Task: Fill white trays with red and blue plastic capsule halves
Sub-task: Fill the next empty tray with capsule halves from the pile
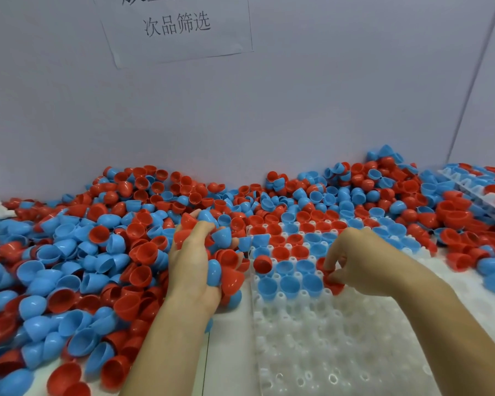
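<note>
Glossy red and blue plastic capsule halves (pixel 69 267); our left hand (pixel 192 267) cups several, right fingers (pixel 330 264) pinch a red half (pixel 333 284) over the dimpled white plastic tray (pixel 326 352).

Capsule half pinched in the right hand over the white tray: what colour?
Red. The head view shows the right hand pinching a red plastic capsule half over the white plastic tray.

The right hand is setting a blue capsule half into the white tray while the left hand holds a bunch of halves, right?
Not quite: the head view shows the right hand pinching a red capsule half, not a blue one, at the white tray. The left hand does hold a bunch of halves.
</note>
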{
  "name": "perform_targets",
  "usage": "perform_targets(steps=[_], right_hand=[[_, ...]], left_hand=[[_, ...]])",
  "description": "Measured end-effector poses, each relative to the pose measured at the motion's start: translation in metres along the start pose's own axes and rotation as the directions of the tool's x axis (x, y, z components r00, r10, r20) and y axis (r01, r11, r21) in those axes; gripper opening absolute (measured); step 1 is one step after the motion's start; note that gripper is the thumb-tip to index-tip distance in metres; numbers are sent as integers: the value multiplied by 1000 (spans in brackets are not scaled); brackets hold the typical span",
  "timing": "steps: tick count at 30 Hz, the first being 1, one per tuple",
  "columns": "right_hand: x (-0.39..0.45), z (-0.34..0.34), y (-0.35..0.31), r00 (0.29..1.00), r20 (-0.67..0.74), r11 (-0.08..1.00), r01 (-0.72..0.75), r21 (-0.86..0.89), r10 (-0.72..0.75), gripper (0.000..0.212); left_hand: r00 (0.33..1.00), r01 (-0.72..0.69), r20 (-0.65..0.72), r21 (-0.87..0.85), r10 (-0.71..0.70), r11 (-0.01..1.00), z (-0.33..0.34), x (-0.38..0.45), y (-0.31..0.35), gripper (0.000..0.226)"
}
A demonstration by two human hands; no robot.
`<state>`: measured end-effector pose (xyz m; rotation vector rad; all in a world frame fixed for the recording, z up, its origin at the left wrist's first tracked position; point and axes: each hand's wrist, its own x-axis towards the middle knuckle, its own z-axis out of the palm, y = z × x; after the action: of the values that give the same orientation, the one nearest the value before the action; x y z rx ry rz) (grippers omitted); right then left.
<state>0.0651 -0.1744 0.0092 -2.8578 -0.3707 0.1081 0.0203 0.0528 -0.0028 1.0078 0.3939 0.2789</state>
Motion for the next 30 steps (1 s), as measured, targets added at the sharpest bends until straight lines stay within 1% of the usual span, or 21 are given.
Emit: perform_targets(steps=[3,4,6,7,8,10,11,12,15,17,18,19,20,22,24,25,26,27,28,29,30], right_hand=[[-2,-4,-1,1000,14,1000,2,7,-2,19],[-3,-6,-2,1000,-30,1000,-5,14,5,19],[-3,-9,-12,973,-229,1000,14,24,-8,18],[-3,-8,-21,943,-328,996,66,57,-44,16],[-4,-4,-34,916,-390,985,142,93,-95,16],[-7,8,-60,897,-393,960,262,100,-204,27],[-6,16,-69,900,-362,955,286,75,-241,34],[-4,24,-74,903,-338,956,291,32,-264,35],[3,36,-76,902,-334,961,247,-125,-275,22],[7,38,-77,894,-350,959,242,-148,-280,15],[8,39,-78,888,-369,961,257,-100,-276,12],[9,37,-78,888,-393,964,267,15,-239,10],[9,33,-77,894,-416,948,259,183,-164,10],[8,20,-67,901,-430,823,201,531,56,14],[7,6,-44,887,-375,646,122,753,269,25],[7,-1,-29,879,-313,520,89,849,360,29],[7,-7,-14,871,-222,342,67,937,438,29],[8,-11,-1,866,-106,118,55,991,488,26],[8,-14,12,855,-3,-109,70,992,519,22],[9,-17,24,828,67,-290,118,950,557,19],[10,-19,34,784,117,-425,198,883,609,20]], left_hand=[[1000,7,-16,24,-7,1000,-2,-1,2,19],[1000,10,-17,27,-9,1000,-2,-1,3,18],[1000,9,-22,17,-9,1000,-2,-1,3,15],[1000,10,-23,11,-9,1000,-1,-1,4,14],[1000,11,-20,4,-11,1000,-1,-1,3,14],[1000,16,-8,-14,-16,1000,-1,-2,4,13],[1000,17,-7,-21,-17,1000,0,-2,3,12],[1000,12,-11,-29,-13,1000,0,-2,3,11],[999,-11,-44,-47,8,999,0,-2,2,8],[998,-15,-55,-55,12,998,0,-1,2,11],[998,-12,-55,-55,8,998,0,-1,2,16],[999,-7,-52,-54,4,999,0,-1,2,19],[999,-7,-47,-53,4,999,0,-1,2,19],[999,-7,-40,-53,5,999,0,-2,2,14],[999,3,-44,-48,-5,999,1,-3,2,16],[999,5,-51,-46,-7,999,1,-3,2,16],[998,4,-60,-46,-7,999,1,-3,2,15],[998,5,-68,-49,-8,999,2,-3,2,13],[998,5,-70,-51,-9,999,2,-4,3,13],[998,7,-70,-55,-11,998,3,-5,3,19],[997,12,-71,-57,-16,998,2,-5,4,23]])
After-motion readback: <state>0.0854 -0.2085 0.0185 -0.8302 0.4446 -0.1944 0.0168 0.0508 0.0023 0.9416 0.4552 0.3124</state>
